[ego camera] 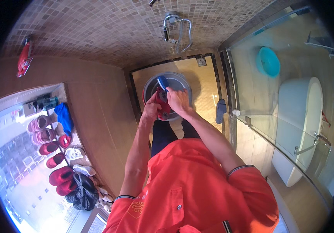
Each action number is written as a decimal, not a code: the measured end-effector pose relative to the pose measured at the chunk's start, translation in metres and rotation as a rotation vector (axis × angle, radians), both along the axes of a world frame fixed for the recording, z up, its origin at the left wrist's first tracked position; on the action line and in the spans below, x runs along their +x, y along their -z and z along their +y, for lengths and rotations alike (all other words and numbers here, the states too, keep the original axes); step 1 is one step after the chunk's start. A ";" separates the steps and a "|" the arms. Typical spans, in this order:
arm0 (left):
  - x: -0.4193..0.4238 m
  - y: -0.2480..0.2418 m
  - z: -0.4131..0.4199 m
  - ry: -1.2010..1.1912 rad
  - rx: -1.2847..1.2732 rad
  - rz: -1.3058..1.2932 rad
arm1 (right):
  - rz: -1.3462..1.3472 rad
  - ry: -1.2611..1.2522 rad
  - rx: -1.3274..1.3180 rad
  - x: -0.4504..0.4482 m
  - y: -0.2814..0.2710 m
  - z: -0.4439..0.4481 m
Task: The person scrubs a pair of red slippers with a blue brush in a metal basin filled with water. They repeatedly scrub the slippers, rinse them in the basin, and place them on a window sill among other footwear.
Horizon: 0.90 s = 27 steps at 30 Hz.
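My left hand grips a dark red shoe or slipper with grey patches, over a round metal basin. In my right hand is a blue scrubbing brush with white bristles, its head just above the shoe's upper end. The fingers hide the brush's handle and part of the shoe. The basin stands on the floor in front of my legs; its inside is partly covered by my hands.
Several shoes and a blue cloth line the window sill at left. A shower hose hangs ahead. One grey slipper lies right of the basin, near a glass partition. Beyond are a turquoise basin and a white bathtub.
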<state>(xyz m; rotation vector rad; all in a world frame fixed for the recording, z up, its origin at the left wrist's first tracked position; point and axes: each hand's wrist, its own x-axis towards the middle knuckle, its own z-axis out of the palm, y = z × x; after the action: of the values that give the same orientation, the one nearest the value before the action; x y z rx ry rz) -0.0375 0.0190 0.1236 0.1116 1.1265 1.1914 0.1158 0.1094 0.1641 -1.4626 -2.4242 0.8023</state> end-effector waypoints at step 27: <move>-0.003 -0.011 -0.004 -0.027 0.034 -0.009 | 0.087 -0.032 -0.085 0.001 -0.007 -0.016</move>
<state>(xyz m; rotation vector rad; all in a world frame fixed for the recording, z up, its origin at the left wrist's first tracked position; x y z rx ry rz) -0.0406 0.0148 0.1345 0.1168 1.1033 1.2340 0.1164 0.0939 0.1709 -1.3908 -2.3818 0.9663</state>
